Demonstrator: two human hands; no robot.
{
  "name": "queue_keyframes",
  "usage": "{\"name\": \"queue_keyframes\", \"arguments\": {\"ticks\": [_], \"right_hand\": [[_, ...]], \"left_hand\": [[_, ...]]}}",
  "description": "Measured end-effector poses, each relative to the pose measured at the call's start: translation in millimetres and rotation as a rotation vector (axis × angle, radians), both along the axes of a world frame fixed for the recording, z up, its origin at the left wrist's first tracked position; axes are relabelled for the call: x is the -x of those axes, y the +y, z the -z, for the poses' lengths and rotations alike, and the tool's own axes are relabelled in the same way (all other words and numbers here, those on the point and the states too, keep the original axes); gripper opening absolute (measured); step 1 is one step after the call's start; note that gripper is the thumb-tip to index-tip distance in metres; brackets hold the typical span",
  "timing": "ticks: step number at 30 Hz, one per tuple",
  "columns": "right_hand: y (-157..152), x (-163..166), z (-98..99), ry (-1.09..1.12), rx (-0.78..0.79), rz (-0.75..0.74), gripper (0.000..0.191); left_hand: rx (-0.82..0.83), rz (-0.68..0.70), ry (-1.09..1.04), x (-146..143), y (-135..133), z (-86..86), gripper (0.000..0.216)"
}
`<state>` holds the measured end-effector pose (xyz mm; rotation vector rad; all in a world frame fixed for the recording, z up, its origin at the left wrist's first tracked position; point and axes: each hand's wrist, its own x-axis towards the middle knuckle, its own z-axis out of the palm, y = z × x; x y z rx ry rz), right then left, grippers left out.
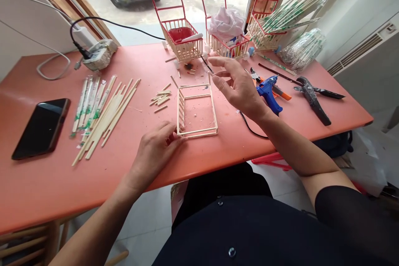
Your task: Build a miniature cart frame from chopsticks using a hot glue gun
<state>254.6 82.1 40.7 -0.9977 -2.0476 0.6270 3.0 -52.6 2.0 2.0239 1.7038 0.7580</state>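
Steady the small stick frame (178, 112) on the pink table (31, 183), at the middle of the view. With the left hand (157, 143), seemingly pinching the lower left corner, to judge from fingertips partly hidden there, bear down gently rather than squeeze inward; thin joints like these could probably skew under a sideways push. With the right hand (237, 85), hanging above the upper right corner with thumb and fingers parted and with nothing seen between them, come in from above and touch only lightly. Take care around the short stubs (173, 82) rising at the two upper corners, likely easy to knock loose.

Check for squareness by looking straight down, comparing the left side, filled with a row of slats, with the right side, apparently bare. Brush away the crumbs inside for a flatter seat on the table.

Draw from the short sticks (161, 97), left of the frame, one at a time, matching lengths first. Leave the long sticks (109, 120) at the left of the view out of the way. Mind the blue glue gun (267, 91), lying just beyond the right forearm; treat the nozzle as hot, with no way to tell from here.
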Motion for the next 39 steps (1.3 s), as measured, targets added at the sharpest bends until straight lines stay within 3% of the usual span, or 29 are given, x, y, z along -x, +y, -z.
{"name": "queue_keyframes", "arguments": {"ticks": [4, 12, 19, 30, 39], "right_hand": [[-37, -18, 3.6, 0.025, -0.008, -0.001, 0.039], [-83, -30, 45.4, 0.096, 0.067, -0.057, 0.034], [-87, -26, 57.2, 0.096, 0.085, -0.067, 0.037], [-87, -25, 57.0, 0.078, 0.023, -0.075, 0.034], [-84, -25, 64.2, 0.125, -0.036, -0.097, 0.029]], "left_hand": [[0.011, 0.037, 0.003, 2, -1, -1.4, 0.028], [0.007, 0.049, 0.006, 6, -2, 1.9, 0.026], [-0.026, 0.023, -0.028, 0, -6, 2.7, 0.024], [-0.047, 0.054, -0.088, 3, -7, 6.0, 0.017], [-0.194, 0.049, -0.007, 0, -7, 15.4, 0.021]]}}
